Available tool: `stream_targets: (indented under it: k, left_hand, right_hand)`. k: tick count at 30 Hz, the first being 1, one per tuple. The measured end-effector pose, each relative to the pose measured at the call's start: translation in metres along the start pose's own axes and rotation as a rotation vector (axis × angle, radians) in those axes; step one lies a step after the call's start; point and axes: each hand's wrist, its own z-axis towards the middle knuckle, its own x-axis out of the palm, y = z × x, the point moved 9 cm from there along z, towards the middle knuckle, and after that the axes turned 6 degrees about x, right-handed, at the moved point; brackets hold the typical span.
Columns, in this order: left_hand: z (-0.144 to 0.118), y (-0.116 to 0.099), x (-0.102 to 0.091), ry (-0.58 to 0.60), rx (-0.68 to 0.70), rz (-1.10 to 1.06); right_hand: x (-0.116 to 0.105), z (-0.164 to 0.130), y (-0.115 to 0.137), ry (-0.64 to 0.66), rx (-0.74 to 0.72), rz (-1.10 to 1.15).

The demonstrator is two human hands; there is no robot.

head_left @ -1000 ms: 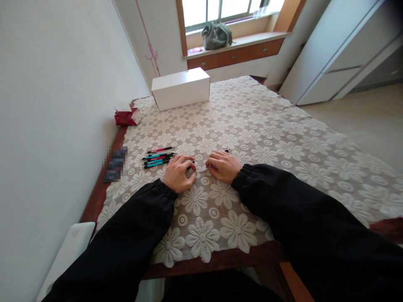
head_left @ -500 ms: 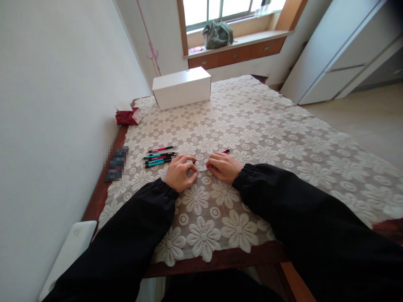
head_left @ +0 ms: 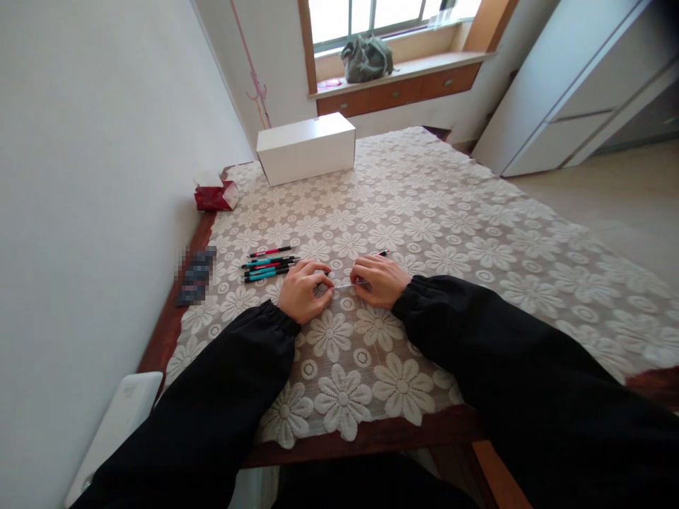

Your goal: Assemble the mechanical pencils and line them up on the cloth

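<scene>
A thin white strand (head_left: 344, 286) stretches between my two hands just above the tablecloth; I cannot make out what it is. My left hand (head_left: 306, 291) is closed, thumb and forefinger pinched on the strand's left end, with a small dark tip by the forefinger. Curled over the right end is my right hand (head_left: 380, 281), its fingers pressed together. A pen's dark end (head_left: 382, 252) shows beyond the right knuckles; whether that hand touches it is hidden. Left of my left hand lie several teal, black and red pens (head_left: 268, 270), with a red and black pen (head_left: 270, 251) behind them.
A flower-patterned lace tablecloth (head_left: 344, 399) covers the table. At the back stands a white box (head_left: 308, 148). Along the left edge are a red packet (head_left: 215, 196) and a blurred dark item (head_left: 196, 276). A white object (head_left: 119, 424) is at the lower left.
My right hand has shifted very slightly to the right, and a little more of the strand shows between the hands. Less red shows on the pen behind it.
</scene>
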Motion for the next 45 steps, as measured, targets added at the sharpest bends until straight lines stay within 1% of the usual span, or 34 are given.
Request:
stream_targets:
  k: [3, 8, 11, 14, 20, 23, 25, 28, 30, 33, 38, 42, 45]
  left_hand:
    - [0.0, -0.001, 0.001, 0.01, 0.016, -0.003]
    - [0.0, -0.003, -0.001, -0.012, 0.039, -0.009]
    - [0.001, -0.005, 0.001, 0.006, 0.064, -0.02]
    - [0.001, -0.005, 0.002, 0.018, 0.082, -0.022]
    - [0.0, -0.002, 0.007, 0.042, 0.074, -0.009]
    - [0.0, -0.002, 0.007, 0.035, 0.073, -0.004]
    - [0.0, -0.002, 0.006, 0.027, 0.066, -0.004]
    - [0.001, -0.003, 0.0, -0.014, 0.036, -0.008]
    - [0.0, -0.001, -0.005, -0.06, -0.003, -0.007]
    - [-0.001, 0.005, -0.009, -0.088, -0.092, 0.024]
    - [-0.003, 0.016, -0.004, -0.024, -0.192, 0.081]
    - [-0.003, 0.019, 0.002, 0.029, -0.207, 0.1]
    - [-0.003, 0.021, 0.004, 0.032, -0.207, 0.091]
  right_hand:
    - [0.0, 0.001, 0.006, 0.01, -0.044, 0.025]
    - [0.001, 0.001, 0.013, 0.025, -0.1, 0.08]
    - [0.002, 0.0, 0.016, 0.031, -0.131, 0.104]
    - [0.003, 0.0, 0.015, 0.029, -0.137, 0.111]
    - [0.005, -0.001, 0.013, 0.015, -0.15, 0.074]
    - [0.006, -0.001, 0.012, 0.023, -0.145, 0.058]
    - [0.004, 0.0, 0.011, 0.008, -0.123, 0.049]
    - [-0.005, 0.001, 0.008, -0.073, -0.054, 0.032]
    - [-0.012, 0.001, 0.005, -0.13, -0.009, 0.027]
    - [-0.016, 0.001, 0.002, -0.153, 0.034, 0.025]
    - [-0.02, -0.001, -0.013, -0.2, 0.175, -0.043]
    - [-0.02, -0.003, -0.025, -0.24, 0.281, -0.107]
    - [-0.016, -0.004, -0.031, -0.223, 0.317, -0.112]
